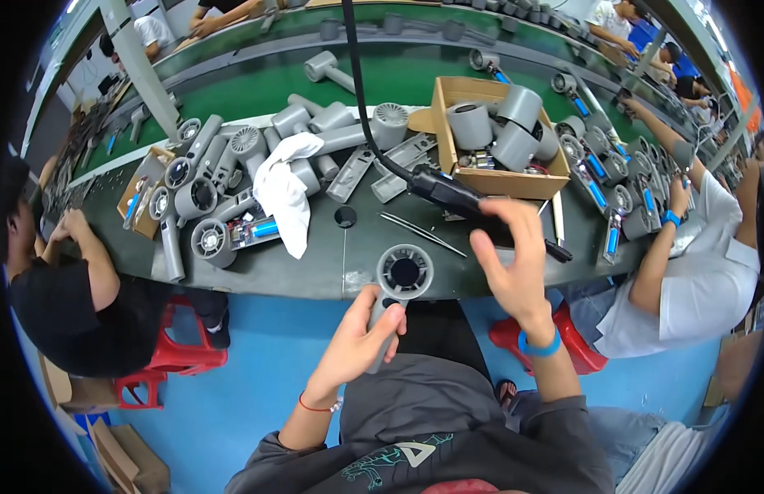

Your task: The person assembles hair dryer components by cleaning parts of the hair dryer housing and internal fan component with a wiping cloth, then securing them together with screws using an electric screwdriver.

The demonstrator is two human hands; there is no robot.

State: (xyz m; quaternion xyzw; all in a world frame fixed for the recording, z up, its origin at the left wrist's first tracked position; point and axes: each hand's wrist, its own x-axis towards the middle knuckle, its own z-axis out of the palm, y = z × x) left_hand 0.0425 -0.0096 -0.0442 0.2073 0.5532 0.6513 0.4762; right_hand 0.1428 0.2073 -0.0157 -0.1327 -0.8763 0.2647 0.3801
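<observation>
A grey handheld fan (406, 272) with a round head and dark centre is held upright by its handle, with my left hand (359, 339) closed around it in front of the table edge. My right hand (516, 259) is open, its thumb and fingers apart, over a black corded electric screwdriver (448, 193). The fingers partly cover the tool's body; whether they touch it, I cannot tell. Its black tip points right, and its cable (359, 74) rises from the other end. A pair of metal tweezers (421, 234) lies on the dark table just left of my right hand.
Several grey fan parts and a white cloth (285, 193) crowd the left of the table (316, 276). A cardboard box (514, 185) of grey cylindrical housings stands behind the screwdriver. Beyond runs a green conveyor (242, 82). People sit at both sides, with more fan assemblies (596, 169) at right.
</observation>
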